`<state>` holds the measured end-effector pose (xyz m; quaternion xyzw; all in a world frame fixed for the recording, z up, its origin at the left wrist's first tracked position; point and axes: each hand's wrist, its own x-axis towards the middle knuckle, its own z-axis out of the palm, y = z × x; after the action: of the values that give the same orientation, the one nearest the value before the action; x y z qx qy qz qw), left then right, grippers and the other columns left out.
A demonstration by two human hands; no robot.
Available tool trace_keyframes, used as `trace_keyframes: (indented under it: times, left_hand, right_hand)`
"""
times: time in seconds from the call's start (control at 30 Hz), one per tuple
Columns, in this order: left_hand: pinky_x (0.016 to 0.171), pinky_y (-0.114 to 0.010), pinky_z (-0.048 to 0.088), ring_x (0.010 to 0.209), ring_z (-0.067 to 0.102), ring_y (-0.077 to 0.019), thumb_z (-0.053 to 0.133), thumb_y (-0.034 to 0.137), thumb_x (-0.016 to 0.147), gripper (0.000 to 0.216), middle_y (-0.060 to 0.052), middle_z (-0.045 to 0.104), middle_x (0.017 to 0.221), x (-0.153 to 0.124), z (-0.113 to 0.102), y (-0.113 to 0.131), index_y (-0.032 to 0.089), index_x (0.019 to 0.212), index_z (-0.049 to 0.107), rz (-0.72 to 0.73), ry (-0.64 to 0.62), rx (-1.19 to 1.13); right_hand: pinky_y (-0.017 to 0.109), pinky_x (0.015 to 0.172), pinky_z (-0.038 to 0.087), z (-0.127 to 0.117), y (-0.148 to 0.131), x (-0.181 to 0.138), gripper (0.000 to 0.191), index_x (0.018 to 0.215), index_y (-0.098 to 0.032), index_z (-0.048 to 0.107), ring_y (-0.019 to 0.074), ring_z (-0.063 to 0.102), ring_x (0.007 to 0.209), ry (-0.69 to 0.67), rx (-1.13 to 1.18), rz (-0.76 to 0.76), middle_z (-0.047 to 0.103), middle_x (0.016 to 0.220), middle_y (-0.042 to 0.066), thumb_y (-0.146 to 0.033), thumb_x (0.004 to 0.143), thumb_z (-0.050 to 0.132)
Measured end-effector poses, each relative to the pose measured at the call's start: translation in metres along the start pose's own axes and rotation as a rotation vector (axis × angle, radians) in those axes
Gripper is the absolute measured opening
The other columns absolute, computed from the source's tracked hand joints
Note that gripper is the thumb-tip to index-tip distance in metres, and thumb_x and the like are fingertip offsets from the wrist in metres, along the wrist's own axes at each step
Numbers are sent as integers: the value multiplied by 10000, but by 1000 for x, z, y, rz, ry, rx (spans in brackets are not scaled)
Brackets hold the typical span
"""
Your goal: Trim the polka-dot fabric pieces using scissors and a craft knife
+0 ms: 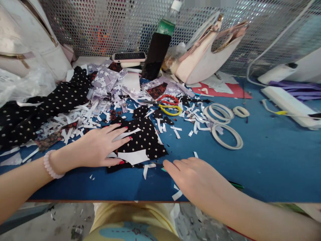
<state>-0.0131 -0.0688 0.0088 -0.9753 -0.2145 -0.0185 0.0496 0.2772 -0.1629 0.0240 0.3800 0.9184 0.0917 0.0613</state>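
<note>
The left hand (107, 144) lies spread wide and flat on a piece of black cloth (141, 139), pressing it to the blue desk (271, 157) just in front of the person. The right hand (190, 175) is curled tight around a thin tool (163, 169); only a dark tip and a touch of green show past the fingers, so I can't make out what kind it is.

No writing on anything here is clear enough to read. The bottle (156, 50) at the back has a green band with pale marks, too small for me to make out, and its lower part looks black.

The cloth is scattered with small pale dots and has ragged edges. White pieces (135, 156) lie on it, partly under the fingers, and the left hand covers some of its near side.

Just beyond are scissors (162, 103) with one red and one yellow handle, and a heap of white strips (80, 117). Rings of tape (228, 146) lie to the right. Farther back are a phone (129, 56) and a pale handbag (198, 63); a larger white bag (25, 36) on the left is cut off.
</note>
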Motion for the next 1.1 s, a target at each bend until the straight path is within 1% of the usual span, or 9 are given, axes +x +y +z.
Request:
trace_keyframes:
  times: [0.2, 0.3, 0.37, 0.43, 0.53, 0.63, 0.83, 0.97, 1.1]
  left_hand:
    - [998, -491, 508, 1319, 483, -387, 472, 562, 943, 636, -192, 498, 1447, 1, 0, -1, 140, 1418, 504, 14, -6, 41]
    - [1005, -502, 496, 1315, 482, -392, 474, 560, 942, 636, -188, 493, 1453, 2, 1, -4, 144, 1421, 498, 30, -7, 42]
    - [1024, -524, 473, 1309, 485, -391, 482, 540, 944, 617, -187, 492, 1455, 2, 2, -7, 147, 1420, 497, 49, -3, 29]
    - [1048, -555, 440, 1305, 488, -383, 494, 503, 948, 576, -182, 494, 1453, 3, 2, -9, 158, 1408, 507, 60, 6, 9]
    - [1086, -564, 394, 1340, 451, -358, 504, 448, 956, 525, -178, 487, 1458, 4, 1, -10, 167, 1400, 506, 70, 30, -15]
    - [1101, -517, 395, 1360, 434, -332, 502, 364, 965, 452, -173, 510, 1438, 4, -2, -8, 146, 1360, 536, 132, 82, -26]
    - [1062, -415, 451, 1230, 574, -243, 442, 294, 999, 321, -119, 640, 1303, 3, -5, -3, 152, 1220, 626, 209, 186, -28]
    - [1034, -384, 478, 1211, 588, -233, 435, 269, 1002, 309, -114, 647, 1291, 3, -5, -2, 159, 1217, 628, 253, 164, -33]
    - [1040, -379, 481, 1236, 569, -240, 395, 234, 1006, 325, -114, 635, 1306, 4, -4, -2, 158, 1223, 623, 286, 118, -54]
  right_hand:
    - [294, 537, 242, -2, 10, -1, 254, 809, -155, 623, 131, 495, 509, 98, 66, 3, 578, 591, -5, 40, 725, 485]
    - [294, 571, 294, 2, 18, 13, 242, 918, -126, 667, 137, 519, 574, 272, 84, -10, 604, 652, 9, -7, 840, 471]
    - [293, 621, 337, 11, 23, 25, 272, 1066, -104, 668, 150, 540, 649, 390, 75, -41, 629, 722, 33, -53, 900, 458]
    - [292, 642, 352, 24, 25, 34, 313, 1116, -118, 668, 152, 539, 686, 468, 78, -86, 638, 755, 42, -53, 929, 425]
    - [281, 656, 374, 37, 26, 40, 322, 1137, -145, 675, 144, 538, 705, 479, 129, -125, 645, 783, 42, -81, 959, 415]
    - [277, 663, 403, 39, 26, 38, 302, 1119, -159, 688, 145, 553, 724, 484, 191, -104, 652, 809, 47, -127, 978, 423]
    - [282, 683, 455, 42, 29, 40, 300, 1077, -133, 688, 159, 606, 779, 581, 288, -81, 678, 872, 77, -152, 1001, 398]
    - [302, 694, 452, 45, 34, 41, 305, 1078, -134, 689, 166, 609, 765, 581, 306, -77, 682, 866, 76, -160, 1006, 393]
    - [307, 686, 410, 41, 41, 38, 322, 1056, -148, 701, 161, 599, 752, 516, 279, -180, 670, 833, 69, -191, 1014, 385]
